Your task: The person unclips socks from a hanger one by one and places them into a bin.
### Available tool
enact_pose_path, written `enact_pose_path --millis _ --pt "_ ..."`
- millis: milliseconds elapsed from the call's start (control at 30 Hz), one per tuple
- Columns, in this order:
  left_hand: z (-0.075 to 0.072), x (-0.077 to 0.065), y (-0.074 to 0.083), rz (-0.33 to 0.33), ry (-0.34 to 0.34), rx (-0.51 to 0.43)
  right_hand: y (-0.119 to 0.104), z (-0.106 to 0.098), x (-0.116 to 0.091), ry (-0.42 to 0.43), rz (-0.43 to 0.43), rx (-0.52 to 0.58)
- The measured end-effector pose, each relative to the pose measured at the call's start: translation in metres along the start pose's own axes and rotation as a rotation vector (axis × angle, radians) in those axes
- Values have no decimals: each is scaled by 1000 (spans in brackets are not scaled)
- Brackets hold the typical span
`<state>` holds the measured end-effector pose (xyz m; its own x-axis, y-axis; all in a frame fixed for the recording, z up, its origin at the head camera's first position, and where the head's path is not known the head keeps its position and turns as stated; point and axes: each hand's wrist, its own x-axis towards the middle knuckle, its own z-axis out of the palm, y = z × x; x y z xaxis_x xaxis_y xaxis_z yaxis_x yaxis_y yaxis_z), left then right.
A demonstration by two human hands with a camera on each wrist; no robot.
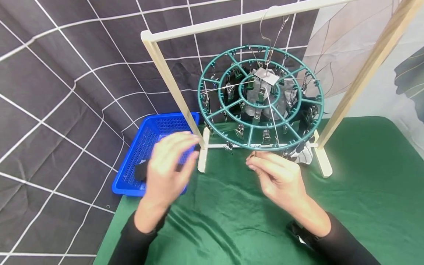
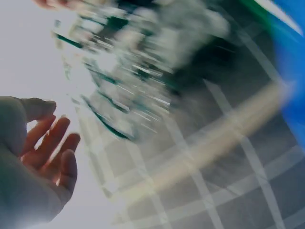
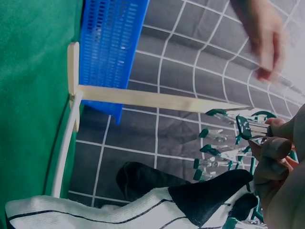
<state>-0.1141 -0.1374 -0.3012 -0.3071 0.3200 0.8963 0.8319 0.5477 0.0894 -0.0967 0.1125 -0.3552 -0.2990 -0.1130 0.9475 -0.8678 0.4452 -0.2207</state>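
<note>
Left hand [image 1: 169,167] loosely spread, right hand [image 1: 279,176] in a pinch
Both arms [image 1: 344,244], in black sleeves [image 1: 132,239], reach forward from the lower edge of the head view, the hands well apart; the left, blurred there, is raised with its fingers [image 2: 53,138] lightly bent and its thumb [image 2: 39,109] standing away from them, while the right is angled inward, thumb and fingertips drawn close, the remaining fingers curled in

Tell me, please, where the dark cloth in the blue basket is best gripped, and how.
I'd probably pinch the dark cloth at its exposed left end, from above: the blue basket has walls around it but an open top. The left hand hides part, so its full shape is unclear.
</note>
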Motion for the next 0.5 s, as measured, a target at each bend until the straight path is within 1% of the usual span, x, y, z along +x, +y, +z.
enact_pose_path --millis 33,100,167,233,333,400,500 --pt "6 12 14 75 -4 -25 0 -2 0 -6 3 -4" --pt "19 31 36 186 -35 -32 1 -4 0 -15 7 -8" --pt "31 41 50 237 -87 -10 1 -6 -1 -27 15 -10" --pt "43 44 58 251 -139 44 0 -8 -1 -43 19 -11" --pt "54 44 63 226 -197 107 -2 -11 1 -73 20 -1" --pt "57 43 63 221 -210 129 -3 -13 2 -83 8 4" --pt "60 41 61 230 -218 137 -4 -14 3 -88 -9 -2"
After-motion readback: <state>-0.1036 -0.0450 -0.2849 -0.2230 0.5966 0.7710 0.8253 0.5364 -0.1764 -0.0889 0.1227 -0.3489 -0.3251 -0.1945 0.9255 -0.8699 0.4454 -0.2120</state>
